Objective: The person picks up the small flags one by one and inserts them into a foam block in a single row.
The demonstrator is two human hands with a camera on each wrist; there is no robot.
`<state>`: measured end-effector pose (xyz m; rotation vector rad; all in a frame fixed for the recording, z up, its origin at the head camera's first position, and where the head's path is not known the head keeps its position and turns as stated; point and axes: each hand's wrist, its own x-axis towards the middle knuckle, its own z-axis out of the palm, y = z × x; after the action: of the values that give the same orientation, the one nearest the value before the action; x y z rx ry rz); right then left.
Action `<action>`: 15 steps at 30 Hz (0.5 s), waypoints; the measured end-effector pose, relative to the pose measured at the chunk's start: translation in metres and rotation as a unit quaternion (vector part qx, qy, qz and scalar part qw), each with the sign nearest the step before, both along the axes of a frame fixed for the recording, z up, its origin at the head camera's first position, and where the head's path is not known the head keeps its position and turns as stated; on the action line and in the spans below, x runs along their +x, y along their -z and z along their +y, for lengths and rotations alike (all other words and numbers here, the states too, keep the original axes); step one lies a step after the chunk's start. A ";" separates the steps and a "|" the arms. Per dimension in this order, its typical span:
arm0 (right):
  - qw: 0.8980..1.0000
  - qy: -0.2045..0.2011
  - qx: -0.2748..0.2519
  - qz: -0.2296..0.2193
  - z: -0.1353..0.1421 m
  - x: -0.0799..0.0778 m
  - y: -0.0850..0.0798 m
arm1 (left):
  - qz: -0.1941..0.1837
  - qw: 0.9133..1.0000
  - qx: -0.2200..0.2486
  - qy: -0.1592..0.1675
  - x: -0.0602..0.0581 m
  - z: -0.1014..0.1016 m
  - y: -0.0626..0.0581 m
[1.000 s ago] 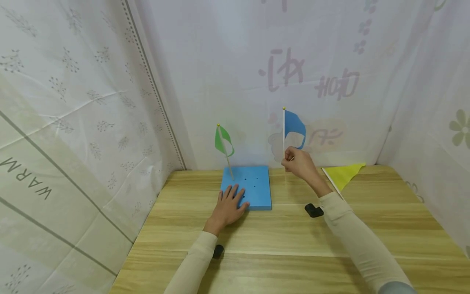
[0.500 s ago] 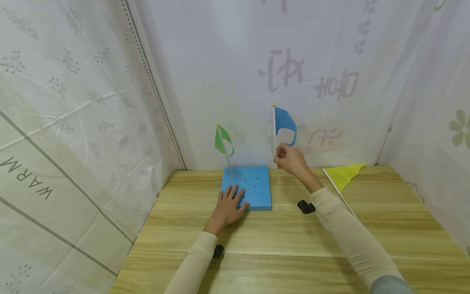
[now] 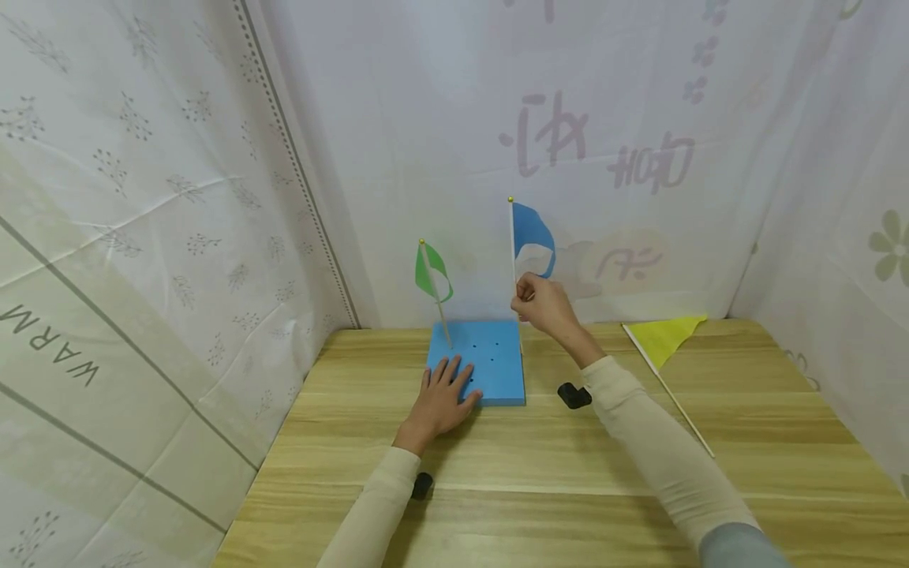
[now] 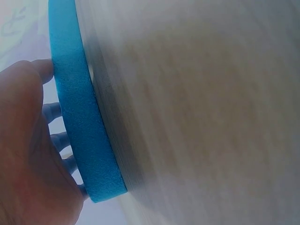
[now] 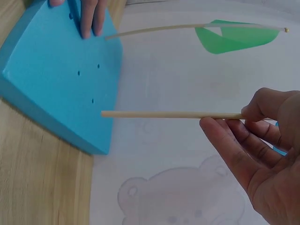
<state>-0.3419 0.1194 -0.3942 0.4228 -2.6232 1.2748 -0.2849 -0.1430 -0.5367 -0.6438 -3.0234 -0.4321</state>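
A blue foam board [image 3: 504,383] with several small holes lies on the table. My left hand [image 3: 440,402] rests on its near left part with fingers spread; in the left wrist view the board's thick edge [image 4: 84,112] shows beside that hand. A green flag [image 3: 426,272] stands in the board's far left part, leaning a little. Near the board's far right corner, my right hand [image 3: 543,304] pinches the stick of a blue flag [image 3: 533,229], held upright. In the right wrist view the wooden stick's [image 5: 154,114] bare lower end hangs just off the board's surface.
A yellow triangular flag [image 3: 663,338] on a stick lies on the wooden table [image 3: 525,489] to the right. Patterned cloth [image 3: 440,142] hangs behind and at both sides. Black wrist-worn pieces [image 3: 574,395] show beside the forearms.
My right hand has carried the blue flag leftward, from right of the board to its far right corner. More of the yellow flag's stick shows. The left hand has stayed still.
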 end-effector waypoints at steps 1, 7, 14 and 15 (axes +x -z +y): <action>1.000 -0.001 0.001 0.002 -0.002 -0.001 0.000 | -0.002 1.000 -0.001 0.000 0.000 0.000 0.000; 1.000 -0.005 0.001 0.005 -0.014 -0.004 -0.002 | -0.004 1.000 0.000 -0.002 -0.001 0.000 0.000; 1.000 -0.012 -0.004 0.011 -0.026 -0.006 -0.002 | -0.007 1.000 -0.004 -0.002 0.001 0.001 -0.003; 1.000 -0.014 -0.004 0.012 -0.028 -0.006 -0.001 | -0.006 1.000 0.000 -0.001 0.001 0.001 -0.003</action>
<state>-0.3477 0.0916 -0.3930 0.4714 -2.6000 1.2793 -0.2838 -0.1416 -0.5333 -0.6411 -3.0357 -0.4379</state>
